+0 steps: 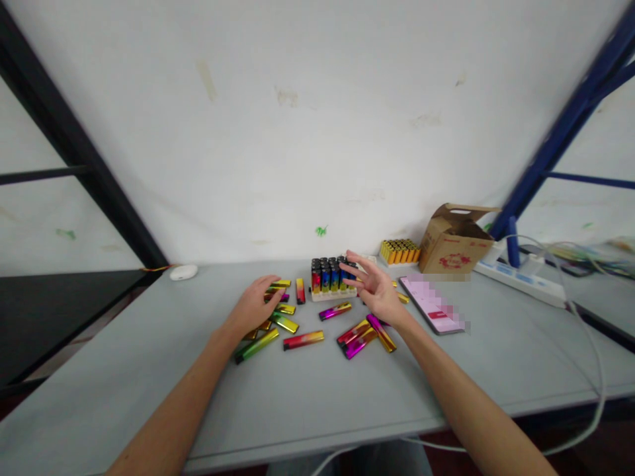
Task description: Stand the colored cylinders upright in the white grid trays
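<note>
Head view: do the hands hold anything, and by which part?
It cannot be told: the left hand partly covers loose lighters; the right hand partly hides upright lighters.

Shiny gradient-coloured loose lighters (285, 322) lie around the left hand (256, 303), while black-topped standing lighters (325, 279) rise in rows beside the right hand (380, 291).

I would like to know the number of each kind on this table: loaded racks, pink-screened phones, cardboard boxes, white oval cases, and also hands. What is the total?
Loaded racks: 2 (front rack, back rack)
Pink-screened phone: 1
Cardboard box: 1
White oval case: 1
Hands: 2 (left hand, right hand)
Total: 7
</note>
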`<state>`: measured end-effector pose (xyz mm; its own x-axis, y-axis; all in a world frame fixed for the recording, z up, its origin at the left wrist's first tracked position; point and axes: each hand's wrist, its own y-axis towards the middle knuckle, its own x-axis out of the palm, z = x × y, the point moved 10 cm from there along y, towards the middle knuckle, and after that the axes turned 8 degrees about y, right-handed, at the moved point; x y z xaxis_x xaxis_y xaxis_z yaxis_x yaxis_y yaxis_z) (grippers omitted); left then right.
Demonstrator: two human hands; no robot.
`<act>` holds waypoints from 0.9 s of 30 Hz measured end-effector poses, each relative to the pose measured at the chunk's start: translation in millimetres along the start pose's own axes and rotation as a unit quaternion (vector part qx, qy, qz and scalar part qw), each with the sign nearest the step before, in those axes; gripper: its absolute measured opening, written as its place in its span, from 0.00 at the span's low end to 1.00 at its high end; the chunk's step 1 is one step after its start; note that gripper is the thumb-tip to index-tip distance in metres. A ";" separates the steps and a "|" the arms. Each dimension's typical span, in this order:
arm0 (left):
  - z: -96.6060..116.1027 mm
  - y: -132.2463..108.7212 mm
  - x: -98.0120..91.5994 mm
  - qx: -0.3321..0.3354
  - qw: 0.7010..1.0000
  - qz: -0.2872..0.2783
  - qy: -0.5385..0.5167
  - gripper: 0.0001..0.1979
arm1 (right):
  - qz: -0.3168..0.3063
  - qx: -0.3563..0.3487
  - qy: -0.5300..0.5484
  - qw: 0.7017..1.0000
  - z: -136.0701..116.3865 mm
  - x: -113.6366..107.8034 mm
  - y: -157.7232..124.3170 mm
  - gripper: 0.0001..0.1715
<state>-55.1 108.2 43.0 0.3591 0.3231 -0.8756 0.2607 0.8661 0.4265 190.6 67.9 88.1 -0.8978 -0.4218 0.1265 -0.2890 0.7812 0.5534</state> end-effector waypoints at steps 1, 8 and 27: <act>-0.9 0.0 0.1 -0.002 1.000 0.000 -0.001 0.25 | -0.008 -0.010 -0.021 1.000 -1.7 2.0 -0.8 0.33; 19.2 -3.8 -22.1 0.024 0.997 0.075 -0.018 0.23 | -0.104 -0.055 -0.187 0.975 -20.9 34.7 -14.1 0.46; 147.8 -33.6 -44.8 0.230 0.940 0.196 -0.158 0.04 | -0.047 0.018 0.143 0.988 -0.4 56.9 -17.3 0.47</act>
<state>52.5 8.2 101.5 0.7377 0.3915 -0.5500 0.3858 0.4240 0.8194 144.7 30.1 86.1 -0.7371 -0.6028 0.3056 -0.3834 0.7453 0.5454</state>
